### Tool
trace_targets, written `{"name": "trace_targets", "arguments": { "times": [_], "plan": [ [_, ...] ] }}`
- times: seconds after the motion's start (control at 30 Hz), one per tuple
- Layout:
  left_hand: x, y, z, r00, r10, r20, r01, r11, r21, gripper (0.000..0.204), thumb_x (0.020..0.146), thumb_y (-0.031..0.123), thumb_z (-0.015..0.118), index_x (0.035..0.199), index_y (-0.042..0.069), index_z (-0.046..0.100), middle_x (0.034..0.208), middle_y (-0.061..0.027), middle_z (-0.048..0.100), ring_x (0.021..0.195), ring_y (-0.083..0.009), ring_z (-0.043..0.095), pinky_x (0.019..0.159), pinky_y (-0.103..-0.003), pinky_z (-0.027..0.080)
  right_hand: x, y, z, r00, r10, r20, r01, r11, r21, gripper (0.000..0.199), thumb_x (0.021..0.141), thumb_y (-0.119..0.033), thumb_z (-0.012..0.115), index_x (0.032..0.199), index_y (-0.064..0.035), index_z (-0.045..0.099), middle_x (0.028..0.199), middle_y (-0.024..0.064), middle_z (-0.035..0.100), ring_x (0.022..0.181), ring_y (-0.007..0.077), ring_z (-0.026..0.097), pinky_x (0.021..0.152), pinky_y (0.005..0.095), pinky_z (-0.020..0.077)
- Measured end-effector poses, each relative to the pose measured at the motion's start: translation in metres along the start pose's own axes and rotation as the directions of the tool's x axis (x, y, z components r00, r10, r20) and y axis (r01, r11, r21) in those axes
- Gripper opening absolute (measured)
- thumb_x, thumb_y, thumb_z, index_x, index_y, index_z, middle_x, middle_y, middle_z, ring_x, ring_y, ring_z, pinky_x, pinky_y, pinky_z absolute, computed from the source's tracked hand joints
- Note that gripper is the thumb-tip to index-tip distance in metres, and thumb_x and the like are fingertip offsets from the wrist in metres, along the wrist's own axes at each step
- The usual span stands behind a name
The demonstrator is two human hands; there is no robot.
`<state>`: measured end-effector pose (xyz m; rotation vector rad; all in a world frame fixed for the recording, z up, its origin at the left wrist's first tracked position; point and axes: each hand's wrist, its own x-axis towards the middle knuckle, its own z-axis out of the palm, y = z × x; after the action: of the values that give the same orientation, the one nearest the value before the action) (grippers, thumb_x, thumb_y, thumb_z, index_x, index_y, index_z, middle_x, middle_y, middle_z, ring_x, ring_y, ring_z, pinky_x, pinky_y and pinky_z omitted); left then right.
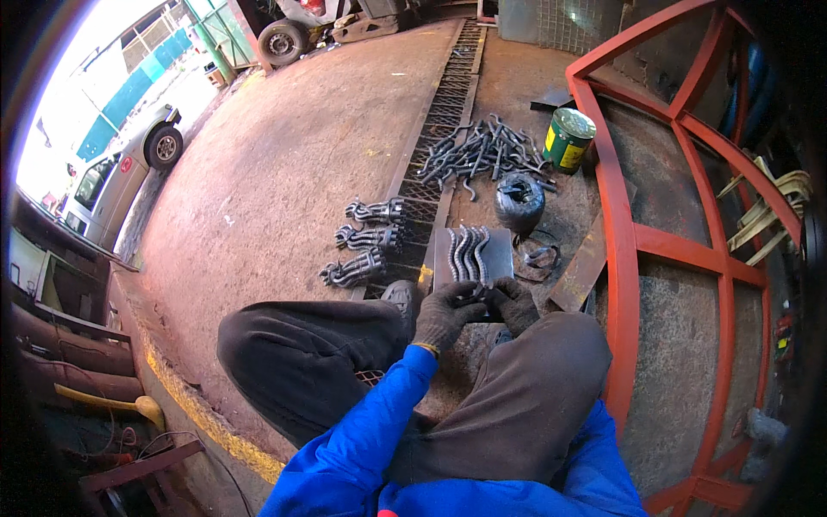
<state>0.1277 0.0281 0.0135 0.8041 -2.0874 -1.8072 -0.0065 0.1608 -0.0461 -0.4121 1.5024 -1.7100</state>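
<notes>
Several wavy, ribbed steel rods (pixel 468 254) lie side by side on a flat grey metal plate (pixel 500 258) in front of me. My gloved left hand (pixel 444 315) is at the near end of the rods, its fingers bent closed. Right beside it, my gloved right hand (pixel 515 306) is also closed, and the fingertips of both meet. Whatever they grip between them is dark and too small to make out. Beyond the plate stands a round black roll (pixel 519 203), with a loose dark coil of strap or wire (pixel 541 257) nearer to me.
Left of the plate lie three bundles of bent rods (pixel 369 238), partly over a floor grating (pixel 431 129). A loose rod pile (pixel 484 148) and a green-yellow can (pixel 569 140) are farther off. A red steel frame (pixel 618 250) stands right. A vehicle (pixel 116 177) is far left.
</notes>
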Motion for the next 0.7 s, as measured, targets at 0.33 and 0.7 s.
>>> {"name": "trace_targets", "arguments": {
  "times": [0.33, 0.7],
  "plan": [
    [0.005, -0.020, 0.019, 0.985, 0.156, -0.072, -0.146, 0.981, 0.128, 0.027, 0.095, 0.020, 0.060, 0.117, 0.005, 0.067, 0.111, -0.0165, 0.071, 0.105, -0.0283, 0.068, 0.091, -0.036, 0.051, 0.000, 0.019, -0.004, 0.995, -0.003, -0.096, 0.019, 0.986, 0.165, 0.022, 0.090, -0.016, 0.073, 0.109, -0.0062, 0.071, 0.099, 0.0080, 0.073, 0.086, 0.0194, 0.070, 0.079, 0.0361, 0.0580],
    [0.006, 0.033, -0.009, 0.932, 0.185, 0.311, -0.284, 0.907, 0.311, 0.040, 0.098, 0.034, 0.051, 0.120, 0.004, 0.066, 0.109, -0.0216, 0.070, 0.105, -0.0367, 0.066, 0.090, -0.041, 0.050, -0.015, -0.034, 0.003, 0.995, 0.048, 0.083, -0.051, 0.998, 0.034, 0.038, 0.088, -0.014, 0.074, 0.122, -0.0032, 0.060, 0.112, 0.0139, 0.067, 0.098, 0.0232, 0.068, 0.081, 0.0385, 0.0597]
  ]
}}
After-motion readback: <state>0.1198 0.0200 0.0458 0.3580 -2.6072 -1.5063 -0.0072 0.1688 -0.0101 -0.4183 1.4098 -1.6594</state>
